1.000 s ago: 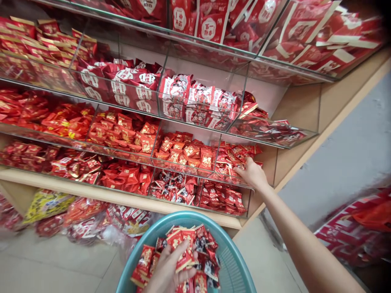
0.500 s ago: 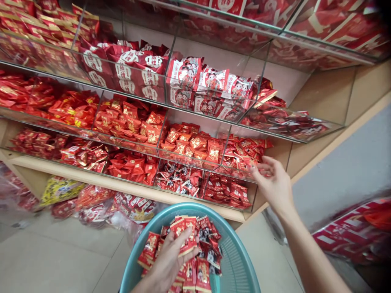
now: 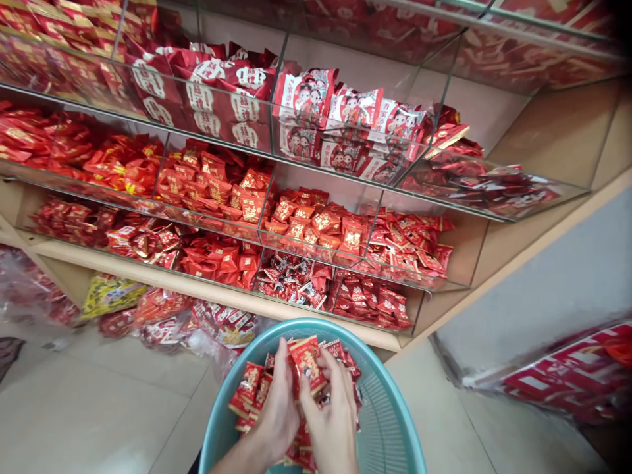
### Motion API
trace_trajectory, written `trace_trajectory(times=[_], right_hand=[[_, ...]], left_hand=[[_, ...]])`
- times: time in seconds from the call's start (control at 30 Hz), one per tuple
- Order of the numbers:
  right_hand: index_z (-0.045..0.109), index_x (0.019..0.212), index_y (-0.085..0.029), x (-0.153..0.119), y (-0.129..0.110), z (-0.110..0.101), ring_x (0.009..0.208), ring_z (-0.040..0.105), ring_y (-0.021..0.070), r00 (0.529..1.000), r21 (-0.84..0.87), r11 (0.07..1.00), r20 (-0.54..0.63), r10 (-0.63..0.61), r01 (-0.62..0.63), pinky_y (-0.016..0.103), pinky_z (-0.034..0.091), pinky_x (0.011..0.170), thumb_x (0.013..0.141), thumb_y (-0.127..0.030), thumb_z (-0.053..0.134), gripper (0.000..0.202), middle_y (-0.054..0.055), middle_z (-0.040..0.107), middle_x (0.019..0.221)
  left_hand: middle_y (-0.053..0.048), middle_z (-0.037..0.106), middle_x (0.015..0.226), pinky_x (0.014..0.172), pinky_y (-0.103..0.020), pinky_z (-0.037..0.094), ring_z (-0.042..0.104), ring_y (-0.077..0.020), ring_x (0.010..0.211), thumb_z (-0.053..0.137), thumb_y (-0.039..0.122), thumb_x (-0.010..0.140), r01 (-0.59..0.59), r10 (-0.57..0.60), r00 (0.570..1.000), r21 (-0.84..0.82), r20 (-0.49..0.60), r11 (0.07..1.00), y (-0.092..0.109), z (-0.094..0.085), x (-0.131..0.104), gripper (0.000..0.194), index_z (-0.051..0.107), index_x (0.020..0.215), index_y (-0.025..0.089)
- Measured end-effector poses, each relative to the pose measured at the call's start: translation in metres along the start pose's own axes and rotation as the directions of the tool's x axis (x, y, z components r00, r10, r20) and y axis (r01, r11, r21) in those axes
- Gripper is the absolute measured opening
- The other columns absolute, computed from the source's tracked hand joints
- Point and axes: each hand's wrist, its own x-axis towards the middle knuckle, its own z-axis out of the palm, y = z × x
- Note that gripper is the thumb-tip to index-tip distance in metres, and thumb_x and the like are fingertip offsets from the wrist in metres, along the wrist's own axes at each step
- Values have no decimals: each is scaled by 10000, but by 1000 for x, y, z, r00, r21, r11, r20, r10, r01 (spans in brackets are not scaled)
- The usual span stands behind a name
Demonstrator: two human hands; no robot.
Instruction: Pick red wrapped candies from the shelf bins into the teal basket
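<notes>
Several glass shelves (image 3: 276, 158) of red sweets fill the upper frame. At bottom centre sits a teal basket (image 3: 390, 421), piled with red candy packets (image 3: 251, 385). Over that pile, the left hand (image 3: 279, 411) and right hand (image 3: 333, 421) meet, both closed around one red packet (image 3: 307, 359) that sticks up between their fingertips, each grip pinching it.

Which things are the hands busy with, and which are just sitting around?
In use:
- left hand and right hand, together on the red packets
- teal basket holding them

Just sitting there:
- shelf bins of red packets
- cartoon-couple packs
- yellow bag and clear bags on the floor
</notes>
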Motion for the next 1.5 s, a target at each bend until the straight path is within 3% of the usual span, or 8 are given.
trace_trajectory(times=[0.2, 0.47, 0.53, 0.7, 0.93, 1.07, 1.2, 1.5], right_hand=[[494, 1240, -241, -15, -2, 8, 1069, 527, 278, 996, -61, 994, 30, -86, 87, 423, 406, 890, 827, -359, 552, 433, 97, 595, 1168], [529, 1215, -226, -15, 2, -4, 1207, 444, 248, 992, 112, 986, 53, 116, -122, 413, 361, 1004, 823, -427, 538, 440, 87, 517, 1287], [465, 1292, -193, -9, 9, -7, 1284, 364, 257, 969, 111, 966, 113, 221, -233, 443, 298, 1060, 824, -475, 508, 548, 106, 449, 1369], [385, 1368, -156, -5, 21, -6, 1333, 314, 239, 839, 85, 885, 371, 398, -458, 416, 239, 1106, 827, -577, 418, 686, 105, 398, 1420], [403, 1362, -159, -16, 19, -6, 1342, 283, 276, 858, 29, 926, 388, 337, -376, 458, 188, 1118, 760, -569, 535, 741, 117, 392, 1421], [382, 1365, -180, -12, 21, -13, 1301, 367, 242, 839, 149, 896, 439, 320, -419, 400, 277, 1092, 778, -505, 554, 692, 110, 423, 1400], [420, 1312, -209, -5, 24, -24, 1201, 482, 232, 837, 278, 819, 396, 378, -502, 381, 360, 1036, 746, -470, 609, 651, 88, 529, 1297], [472, 1220, -269, -8, 33, -59, 1032, 576, 181, 707, 570, 423, 506, 495, -704, 297, 456, 878, 768, -366, 654, 497, 10, 634, 1122]], left_hand=[[-73, 700, 926, 851, -331, 482, 659, -231, 873, 581, 480, 791, 75, -74, 996, 14, -54, 997, -5, 0, -1, 469, 580, 1128, 154], [-42, 695, 953, 817, -273, 479, 627, -201, 941, 627, 333, 772, 24, -22, 992, 20, -125, 1000, -8, -9, 2, 323, 619, 1048, 165], [-27, 682, 1008, 826, -268, 470, 604, -197, 995, 618, 352, 781, 33, -26, 993, 56, -114, 998, -8, -10, 0, 347, 609, 1086, 188], [-31, 667, 1065, 832, -270, 454, 572, -206, 1055, 604, 405, 789, 77, -71, 996, 117, -56, 990, -13, -15, -3, 411, 588, 1144, 199], [-32, 654, 1111, 844, -306, 437, 581, -225, 1041, 530, 553, 791, 132, -128, 991, 138, -34, 982, -14, -20, -5, 546, 515, 1241, 245], [-54, 662, 1093, 869, -327, 420, 596, -237, 1014, 469, 606, 802, 186, -193, 981, 151, 33, 971, -15, -11, -6, 576, 537, 1216, 211], [-74, 671, 1061, 900, -339, 394, 591, -243, 1010, 437, 619, 809, 203, -218, 970, 139, 108, 969, -26, 1, 2, 589, 577, 1157, 165], [-44, 610, 1164, 937, -362, 347, 528, -236, 1091, 467, 602, 798, 223, -291, 947, 375, 135, 900, -52, 16, 8, 550, 524, 1199, 230]])
